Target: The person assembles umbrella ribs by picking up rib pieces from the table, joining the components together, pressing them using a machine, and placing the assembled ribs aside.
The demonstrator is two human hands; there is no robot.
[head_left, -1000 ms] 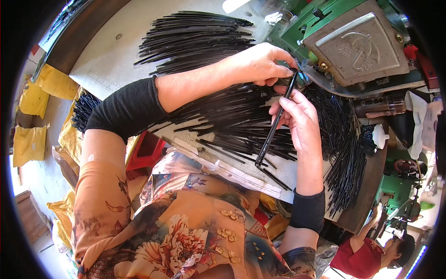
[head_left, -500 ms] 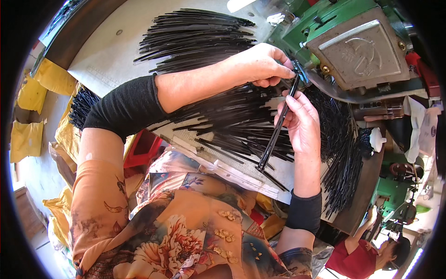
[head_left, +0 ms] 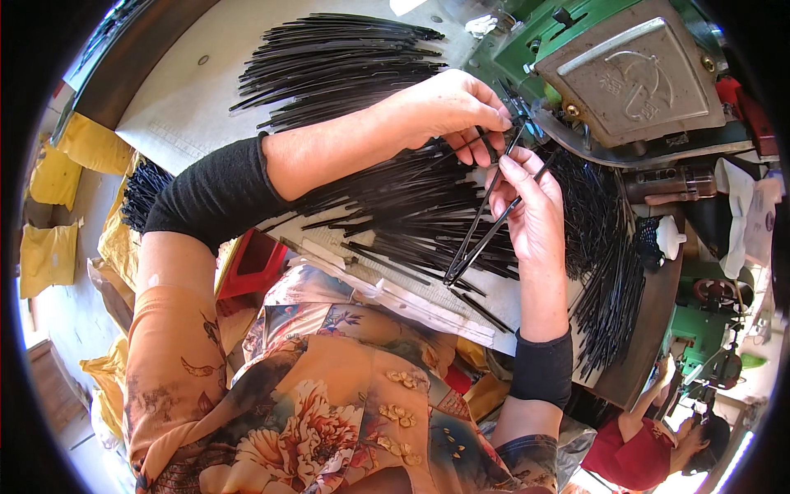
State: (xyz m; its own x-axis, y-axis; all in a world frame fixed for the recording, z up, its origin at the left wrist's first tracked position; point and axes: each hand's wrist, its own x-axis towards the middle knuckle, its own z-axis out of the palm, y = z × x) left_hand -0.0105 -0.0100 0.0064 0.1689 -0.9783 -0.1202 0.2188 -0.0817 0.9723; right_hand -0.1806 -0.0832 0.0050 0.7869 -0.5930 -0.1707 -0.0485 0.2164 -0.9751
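At the right-hand part of the desk (head_left: 197, 99), just short of a green machine (head_left: 568, 37), the right hand (head_left: 531, 206) is closed on a few thin black strips (head_left: 485, 240), its thumb pressing them against the fingers. These strips slant down toward the near left, where their ends meet over the desk, and spread apart like a narrow V toward the far end. Touching or almost touching that far end is the left hand (head_left: 465, 107), its thumb and forefinger brought close together and the other fingers curled — what they pinch, if anything, is too small to tell.

Just beyond the fingertips sits a small blue part (head_left: 531, 123) of the machine, whose front carries a squarish metal plate (head_left: 634, 82) with a raised design.

Under and around both hands lies a loose heap (head_left: 411, 185) of similar strips. Farther away, to the left, is a neater fan (head_left: 337, 62) of them; to the right, a dense tangle (head_left: 592, 222) trails down toward the near edge.

Black sleeves (head_left: 214, 189) cover part of both arms. Out past the desk — yellow sacks (head_left: 49, 255) at the left, a red container (head_left: 251, 263) below the near edge, and, on the near right, a person in red (head_left: 634, 457) beside another green machine (head_left: 699, 342).
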